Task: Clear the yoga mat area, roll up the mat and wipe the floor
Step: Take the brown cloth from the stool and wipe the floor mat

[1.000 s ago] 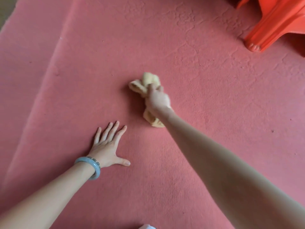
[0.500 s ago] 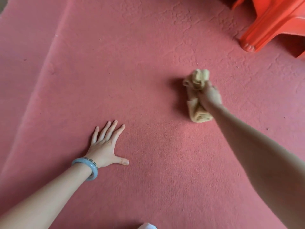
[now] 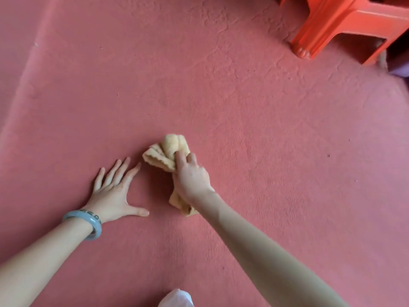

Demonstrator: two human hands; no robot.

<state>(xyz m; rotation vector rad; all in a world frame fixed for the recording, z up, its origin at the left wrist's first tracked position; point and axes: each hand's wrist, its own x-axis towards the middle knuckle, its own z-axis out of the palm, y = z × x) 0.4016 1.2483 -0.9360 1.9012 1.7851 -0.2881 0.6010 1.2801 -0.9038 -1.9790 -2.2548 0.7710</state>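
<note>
wiping step now: my right hand (image 3: 191,177) grips the yellow cloth (image 3: 168,152) on the red floor (image 3: 265,151), left hand (image 3: 115,189) flat, fingers spread; next i'd sweep toward unwiped floor

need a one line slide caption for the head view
Right hand grips a bunched yellow cloth against the red floor, left hand flat beside it.

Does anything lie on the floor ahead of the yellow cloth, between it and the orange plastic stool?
Nothing visible does. The right hand grips the crumpled yellow cloth on the pink-red floor, and the stretch up to the orange plastic stool shows only bare floor. The left hand rests flat beside the cloth, not ahead of it.
</note>
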